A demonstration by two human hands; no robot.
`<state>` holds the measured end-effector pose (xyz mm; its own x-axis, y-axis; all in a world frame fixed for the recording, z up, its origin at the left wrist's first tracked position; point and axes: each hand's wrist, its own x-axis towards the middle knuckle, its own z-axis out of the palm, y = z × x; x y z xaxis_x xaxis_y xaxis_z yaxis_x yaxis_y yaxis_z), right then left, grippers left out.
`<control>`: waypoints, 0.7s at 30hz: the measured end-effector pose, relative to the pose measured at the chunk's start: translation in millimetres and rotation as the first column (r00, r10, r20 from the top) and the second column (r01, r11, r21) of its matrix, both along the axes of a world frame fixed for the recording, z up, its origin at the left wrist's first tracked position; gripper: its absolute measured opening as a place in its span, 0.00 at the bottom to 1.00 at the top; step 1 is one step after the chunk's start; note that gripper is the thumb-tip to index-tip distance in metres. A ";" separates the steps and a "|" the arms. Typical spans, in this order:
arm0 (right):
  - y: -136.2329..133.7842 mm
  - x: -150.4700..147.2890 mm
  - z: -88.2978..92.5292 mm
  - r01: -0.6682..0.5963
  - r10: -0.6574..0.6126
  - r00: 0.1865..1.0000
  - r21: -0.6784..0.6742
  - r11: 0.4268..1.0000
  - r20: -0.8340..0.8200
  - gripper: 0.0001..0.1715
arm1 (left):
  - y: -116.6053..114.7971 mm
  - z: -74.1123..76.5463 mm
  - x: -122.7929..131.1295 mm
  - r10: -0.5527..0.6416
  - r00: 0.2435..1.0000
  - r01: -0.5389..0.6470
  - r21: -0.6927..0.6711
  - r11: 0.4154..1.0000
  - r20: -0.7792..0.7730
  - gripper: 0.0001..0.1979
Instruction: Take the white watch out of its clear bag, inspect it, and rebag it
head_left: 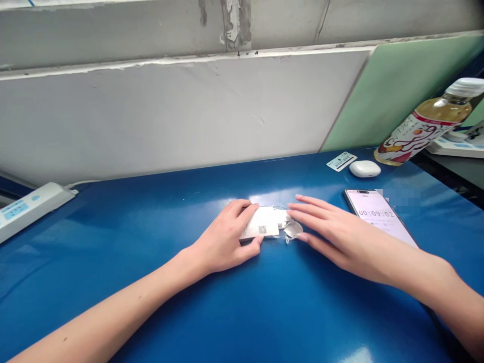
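A flat white card (266,222) with a small printed square code lies on the blue table. My left hand (229,234) grips its left end, fingers along the far edge and thumb at the near edge. At the card's right end is a small round greyish-white piece (293,230), with crinkled clear plastic around it; what the piece is, I cannot tell. My right hand (333,229) has its fingers stretched out and apart, the tips at the right side of this piece. Whether they touch it is unclear.
Beside my right forearm lies a phone (381,214) showing a timer. Farther back are a white earbud case (365,169), a small printed card (342,161) and a drink bottle (423,126). A white power strip (36,209) sits at the left. A wall panel (170,116) borders the blue table (234,317).
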<state>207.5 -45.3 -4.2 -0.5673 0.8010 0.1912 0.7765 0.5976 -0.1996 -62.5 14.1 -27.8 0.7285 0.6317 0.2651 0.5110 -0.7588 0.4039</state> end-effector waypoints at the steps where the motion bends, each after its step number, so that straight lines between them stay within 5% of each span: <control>1: 0.7 3.7 0.5 0.030 -0.030 1.000 0.013 0.999 0.004 0.25 | 0.0 0.1 0.1 0.000 1.000 0.000 -0.003 1.000 0.002 0.25; 7: -0.6 3.5 -0.5 -0.010 0.011 0.998 -0.021 1.000 0.060 0.19 | 0.8 0.0 -0.2 -0.007 1.000 0.007 0.006 1.000 -0.003 0.25; 21: -1.7 -14.2 -6.4 -0.071 0.073 0.997 -0.118 0.991 0.013 0.29 | -0.5 -1.1 -0.4 -0.042 0.996 0.045 0.041 0.998 -0.074 0.26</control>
